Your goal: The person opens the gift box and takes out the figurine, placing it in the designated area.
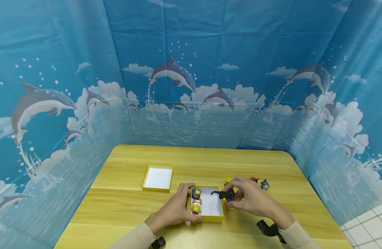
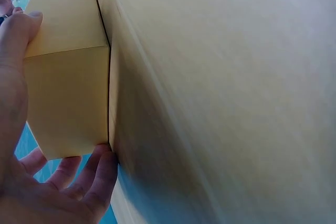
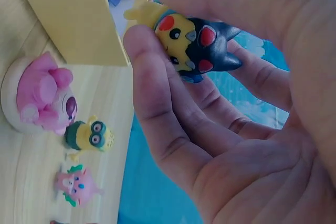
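My left hand (image 1: 175,208) grips a yellow box (image 1: 213,219) with a white inside, thumb at its near wall and fingers round the far side. Small toy figures lie along the box's left wall, among them a purple-and-yellow one (image 1: 196,193) and a yellow one (image 1: 196,208). Over the box's right edge, my right hand (image 1: 251,197) pinches a Pikachu figurine (image 3: 178,40) in a black hood between thumb and fingers. The right wrist view shows its yellow face and red cheek. In the left wrist view, the box (image 2: 68,98) stands flat on the table.
A yellow-rimmed lid (image 1: 156,189), white inside, lies at the back left. Right of the box stand a pink bear figure (image 3: 44,95), a Minion figure (image 3: 88,136) and a pink-and-green figure (image 3: 77,185). A grey figure (image 1: 264,184) and a red one (image 1: 254,179) stand farther right.
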{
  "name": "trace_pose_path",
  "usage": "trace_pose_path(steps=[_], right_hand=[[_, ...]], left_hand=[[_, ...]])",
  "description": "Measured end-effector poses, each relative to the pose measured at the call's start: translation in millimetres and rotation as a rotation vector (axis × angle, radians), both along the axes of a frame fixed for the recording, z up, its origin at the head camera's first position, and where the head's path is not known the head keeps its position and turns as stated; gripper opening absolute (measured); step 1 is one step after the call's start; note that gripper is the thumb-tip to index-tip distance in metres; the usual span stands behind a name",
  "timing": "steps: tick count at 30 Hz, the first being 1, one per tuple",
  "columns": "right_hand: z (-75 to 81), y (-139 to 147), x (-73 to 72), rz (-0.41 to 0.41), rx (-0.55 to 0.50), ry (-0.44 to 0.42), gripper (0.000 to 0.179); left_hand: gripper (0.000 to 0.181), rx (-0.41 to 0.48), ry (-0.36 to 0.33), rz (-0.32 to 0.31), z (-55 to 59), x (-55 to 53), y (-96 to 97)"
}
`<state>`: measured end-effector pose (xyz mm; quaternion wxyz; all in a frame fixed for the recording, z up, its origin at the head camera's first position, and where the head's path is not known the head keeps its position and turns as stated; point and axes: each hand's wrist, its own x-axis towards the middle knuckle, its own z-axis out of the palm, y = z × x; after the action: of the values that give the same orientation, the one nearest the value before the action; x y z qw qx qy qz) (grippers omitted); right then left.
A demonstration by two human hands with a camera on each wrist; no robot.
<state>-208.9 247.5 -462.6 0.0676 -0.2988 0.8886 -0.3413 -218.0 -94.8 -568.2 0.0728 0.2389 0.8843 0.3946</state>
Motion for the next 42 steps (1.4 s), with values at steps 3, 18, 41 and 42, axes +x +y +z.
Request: trace_pose_path(steps=[3, 18, 41, 42], right_hand=[[1.7, 2, 1.2, -0.004, 0.012, -0.007, 0.035], [2.4, 30, 2.4, -0.055, 0.02, 0.054, 0.032], [-11.8, 65, -2.3, -0.154, 0.101, 0.046, 0.035], [-13.2, 66, -2.6, -0.155, 0.105, 0.048, 0.035]], left_hand=[[0.131, 0.0, -0.004, -0.001, 1.5, 1.2, -0.2], [0.129, 0.026, -0.028, -0.002, 4.4, 2.5, -0.4], [0.129, 0.025, -0.034, -0.006, 3.4, 2.2, -1.3], [0.129, 0.026, -0.032, -0.008, 3.4, 2.1, -1.3]])
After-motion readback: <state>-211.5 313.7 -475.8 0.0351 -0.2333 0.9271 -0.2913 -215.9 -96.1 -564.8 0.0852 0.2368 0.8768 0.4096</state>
